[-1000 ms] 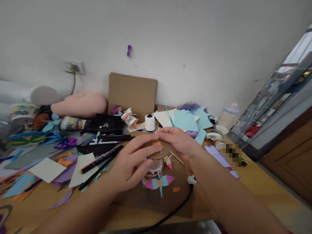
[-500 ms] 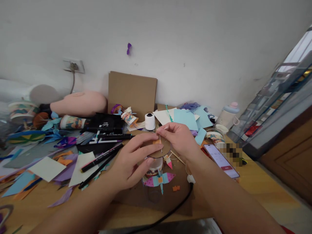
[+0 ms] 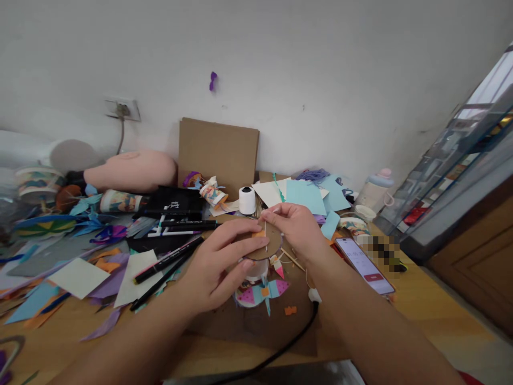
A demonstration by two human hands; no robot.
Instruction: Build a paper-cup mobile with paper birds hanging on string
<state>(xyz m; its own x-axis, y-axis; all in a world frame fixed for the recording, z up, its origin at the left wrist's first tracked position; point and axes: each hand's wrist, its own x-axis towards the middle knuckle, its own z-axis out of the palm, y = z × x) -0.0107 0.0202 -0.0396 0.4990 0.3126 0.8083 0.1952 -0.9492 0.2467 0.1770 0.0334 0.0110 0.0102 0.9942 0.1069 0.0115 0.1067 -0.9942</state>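
My left hand (image 3: pixel 218 262) is closed on the left side of a round brown cardboard disc (image 3: pixel 275 241), its fingers on top and thumb at the near edge. A white string (image 3: pixel 266 231) runs across the disc beside an orange patch. At the far edge, my right hand (image 3: pixel 298 224) pinches the white string between thumb and forefinger. Below the disc is a patterned paper cup (image 3: pixel 253 274), partly hidden. In front of it hangs a folded blue and pink paper figure (image 3: pixel 276 289). Another small pink-tipped paper piece (image 3: pixel 278 267) is at the disc's right.
Wooden sticks (image 3: pixel 293 259) and a black cord (image 3: pixel 282 345) lie near the work. Markers (image 3: pixel 168 259) and paper scraps (image 3: pixel 80 277) cover the left. A thread spool (image 3: pixel 247 202) stands behind; a phone (image 3: pixel 365 266) lies right. Cardboard sheets (image 3: pixel 218 155) lean on the wall.
My hands keep nearly the same hold. The disc tilts slightly, showing more of its right side, and the paper figure has shifted a little upward.
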